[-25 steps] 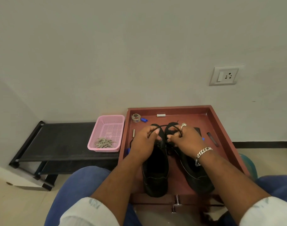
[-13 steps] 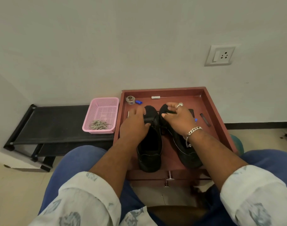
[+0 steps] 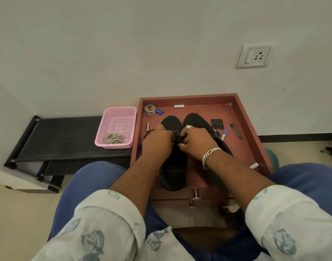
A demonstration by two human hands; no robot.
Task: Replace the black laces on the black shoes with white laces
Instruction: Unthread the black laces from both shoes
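Two black shoes stand side by side in a red-brown tray [image 3: 242,117], toes toward the wall: the left shoe [image 3: 173,166] and the right shoe [image 3: 197,118]. My left hand [image 3: 157,142] and my right hand [image 3: 196,141] meet over the left shoe's lacing, fingers curled and pinching its black lace [image 3: 177,135]. A loop of that lace [image 3: 148,134] sticks out left of my left hand. The white laces [image 3: 113,138] lie bundled in a pink basket [image 3: 121,117] left of the tray.
Small items lie in the tray: a tape roll [image 3: 149,109], a blue cap [image 3: 159,111], a white stick [image 3: 179,106], a black pad [image 3: 217,123], a dark bar [image 3: 236,131], a pen [image 3: 224,134]. The basket rests on a black low rack [image 3: 63,136]. A wall socket [image 3: 254,55] is upper right.
The view has tilted down. Both hands drew back from the toes to the left shoe's lacing, and their fingers closed on the black lace.
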